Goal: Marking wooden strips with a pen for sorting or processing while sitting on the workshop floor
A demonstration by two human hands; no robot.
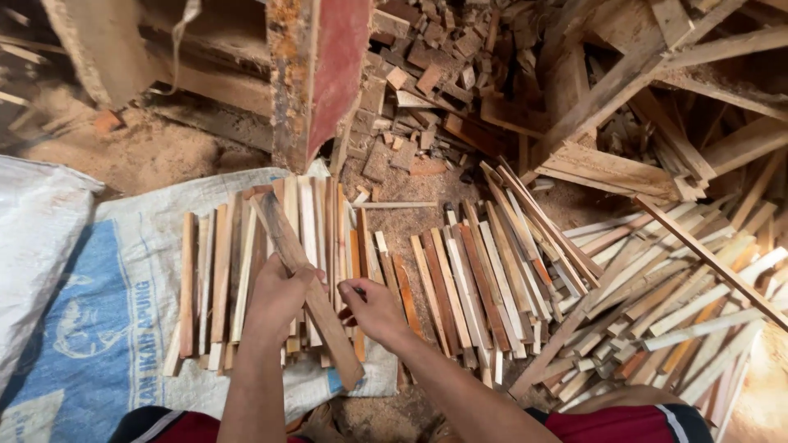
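Item: wooden slat [305, 283], flat, brown, weathered, held slantwise above the woven sack [107, 328], which serves as the reference point here.

Left hand [277, 299]: fingers wrapped closed around the slat at its middle; the slat's upper end points away from the person, its lower end reaches the sack's near edge.

Right hand [373, 310]: fingers curled narrow, pinching a small dark object [359, 290] too small to identify; it sits just beside the slat, at the sack's right edge.

Sorted row [246, 271]: slats lying side by side on the sack, roughly parallel, ends towards the person. By appearance, this portion is already laid out.

Second row [476, 287]: slats on the ground just right of the sack, likewise parallel, darker and lighter pieces mixed.

Loose heap [681, 303]: slats further right of the sack, crossing at all angles. Judged unsorted; it looks at least as large as the two ordered rows together, so a good share of the work appears to remain.

Offcut pile [427, 74]: short blocks and chips, beyond the sack's far right corner.

Surface: bare earth covered with sawdust [139, 152], beyond the sack's far edge.

Surroundings: a rusted red metal upright [316, 74] beyond the sack; rough timber framing [640, 74] far right; a white bag [33, 238] at the sack's left.
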